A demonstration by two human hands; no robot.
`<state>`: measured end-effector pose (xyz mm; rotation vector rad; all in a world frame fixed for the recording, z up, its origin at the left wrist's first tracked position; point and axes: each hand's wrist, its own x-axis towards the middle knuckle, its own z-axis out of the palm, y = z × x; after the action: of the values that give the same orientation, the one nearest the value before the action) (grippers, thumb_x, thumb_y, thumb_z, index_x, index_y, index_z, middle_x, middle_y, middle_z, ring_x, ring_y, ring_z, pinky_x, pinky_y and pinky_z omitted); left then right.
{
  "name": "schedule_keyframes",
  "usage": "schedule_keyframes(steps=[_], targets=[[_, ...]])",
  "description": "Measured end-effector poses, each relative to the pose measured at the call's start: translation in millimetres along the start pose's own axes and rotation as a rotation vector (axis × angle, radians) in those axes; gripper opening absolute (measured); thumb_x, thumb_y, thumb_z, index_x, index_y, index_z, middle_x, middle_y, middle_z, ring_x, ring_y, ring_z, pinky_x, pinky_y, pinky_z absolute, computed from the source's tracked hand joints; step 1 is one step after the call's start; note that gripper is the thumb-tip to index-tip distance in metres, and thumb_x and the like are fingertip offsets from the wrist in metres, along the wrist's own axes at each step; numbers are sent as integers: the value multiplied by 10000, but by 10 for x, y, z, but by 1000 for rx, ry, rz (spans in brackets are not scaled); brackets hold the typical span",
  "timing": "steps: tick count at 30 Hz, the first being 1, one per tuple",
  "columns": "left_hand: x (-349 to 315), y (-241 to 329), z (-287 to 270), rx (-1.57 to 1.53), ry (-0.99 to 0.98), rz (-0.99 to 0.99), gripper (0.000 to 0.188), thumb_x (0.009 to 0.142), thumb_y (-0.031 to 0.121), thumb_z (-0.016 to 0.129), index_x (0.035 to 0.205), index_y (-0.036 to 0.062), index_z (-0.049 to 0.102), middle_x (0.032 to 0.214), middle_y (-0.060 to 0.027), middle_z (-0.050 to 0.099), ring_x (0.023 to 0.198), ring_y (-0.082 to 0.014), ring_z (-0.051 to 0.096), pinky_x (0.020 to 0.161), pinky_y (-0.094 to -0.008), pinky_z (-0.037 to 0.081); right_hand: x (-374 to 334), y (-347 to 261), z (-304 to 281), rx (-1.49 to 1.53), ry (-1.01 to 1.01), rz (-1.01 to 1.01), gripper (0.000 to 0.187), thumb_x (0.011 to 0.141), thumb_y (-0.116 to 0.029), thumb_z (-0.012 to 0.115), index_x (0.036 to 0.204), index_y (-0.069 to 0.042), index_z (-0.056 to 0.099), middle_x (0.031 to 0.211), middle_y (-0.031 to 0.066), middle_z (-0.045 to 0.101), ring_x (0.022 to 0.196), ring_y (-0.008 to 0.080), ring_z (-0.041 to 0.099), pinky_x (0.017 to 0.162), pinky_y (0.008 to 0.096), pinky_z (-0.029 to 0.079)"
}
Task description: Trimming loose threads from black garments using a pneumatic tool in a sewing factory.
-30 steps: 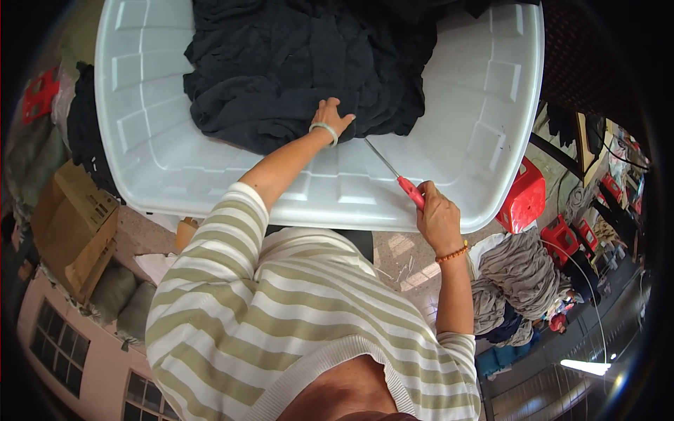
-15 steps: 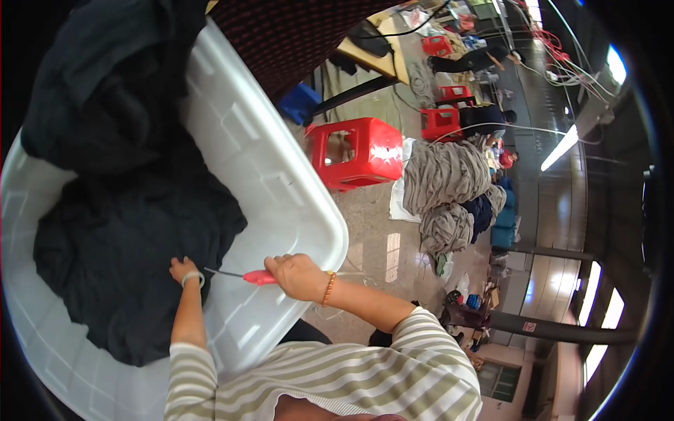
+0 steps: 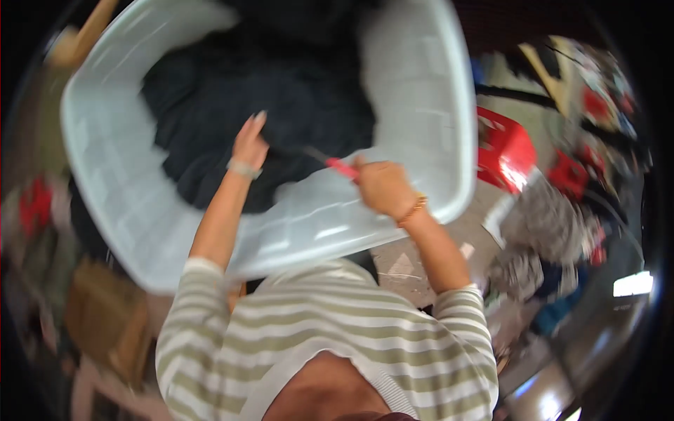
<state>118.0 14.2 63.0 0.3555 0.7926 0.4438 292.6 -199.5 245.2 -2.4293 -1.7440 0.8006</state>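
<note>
My right hand point(image 3: 385, 186), with a beaded bracelet on the wrist, is wrapped round the red handle of a screwdriver-like tool point(image 3: 342, 168). Its thin metal shaft points left toward my other hand; the tip is blurred against the dark cloth. Over the heap of black fabric point(image 3: 210, 98), my left hand point(image 3: 250, 146) has its fingers stretched out, smeared a little by motion. A pale band circles that wrist. Whether those fingertips touch the cloth I cannot tell. The fabric lies inside a large white plastic tub point(image 3: 421, 105) right in front of me.
To the right of the tub stands a red plastic stool point(image 3: 507, 146). Beyond it are piled bundles of grey fabric point(image 3: 544, 217) on the floor. A brown cardboard box point(image 3: 105, 316) is at the lower left. More red stools and a wooden-edged table show at the far right.
The view has swung round, so the tub now sits at the top centre. My left fingers reach upward over the fabric. The red-handled tool stays in my right hand.
</note>
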Motion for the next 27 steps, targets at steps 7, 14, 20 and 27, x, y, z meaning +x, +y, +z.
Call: schedule_keyframes(steps=[7, 14, 20, 27], targets=[[-633, 1144, -305, 14, -47, 212, 247, 980, 194, 493, 1160, 42, 568, 1126, -48, 626, 1058, -176, 591, 959, -336, 459, 351, -593, 146, -55, -98, -128, 179, 835, -188, 624, 914, -63, 523, 632, 121, 622, 604, 311, 639, 556, 406, 505], [-843, 1302, -1749, 629, 1070, 385, 698, 789, 448, 710, 1270, 23, 437, 1229, -168, 522, 1073, -320, 544, 937, -406, 447, 316, -1083, 474, 17, -12, -239, 63, 823, -86, 550, 860, -42, 526, 659, 142, 631, 623, 308, 651, 565, 396, 513], [-784, 630, -1335, 1869, 367, 681, 817, 663, 228, 792, 1364, 123, 387, 1338, -167, 455, 1274, -360, 386, 1055, -473, 308, 173, -1053, 748, -7, -24, -163, 34, 816, -54, 528, 850, -56, 526, 705, 127, 623, 663, 290, 642, 578, 387, 511], [-260, 391, -1119, 2297, 17, -191, 669, 823, 64, 601, 1432, 176, 349, 1394, -139, 443, 1322, -301, 358, 1063, -585, 217, 221, -1024, 734, -29, -38, -150, 45, 816, -53, 529, 861, -52, 524, 706, 126, 624, 665, 292, 643, 581, 396, 510]])
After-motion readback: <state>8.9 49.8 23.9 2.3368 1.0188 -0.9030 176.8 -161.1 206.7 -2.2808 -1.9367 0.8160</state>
